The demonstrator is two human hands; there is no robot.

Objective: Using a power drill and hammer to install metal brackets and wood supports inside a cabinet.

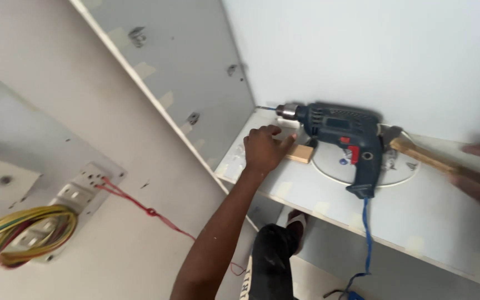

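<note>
white shelf (429,222) | blue drill (343,136) lying centre | wood block (300,153) left of it | wooden-handled hammer (429,158) right | round clear lid (401,172) under drill

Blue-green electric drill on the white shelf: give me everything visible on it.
The blue-green electric drill lies on its side on the white shelf, its plastic body dark teal with a red trigger on the pistol grip. Its silver metal chuck holds a thin bit pointing left toward the cabinet's corner. A blue cord runs from the grip's base over the shelf edge and hangs down. A small pale wooden block sits against its front underside. The left hand rests beside the block, not on the drill.
</note>
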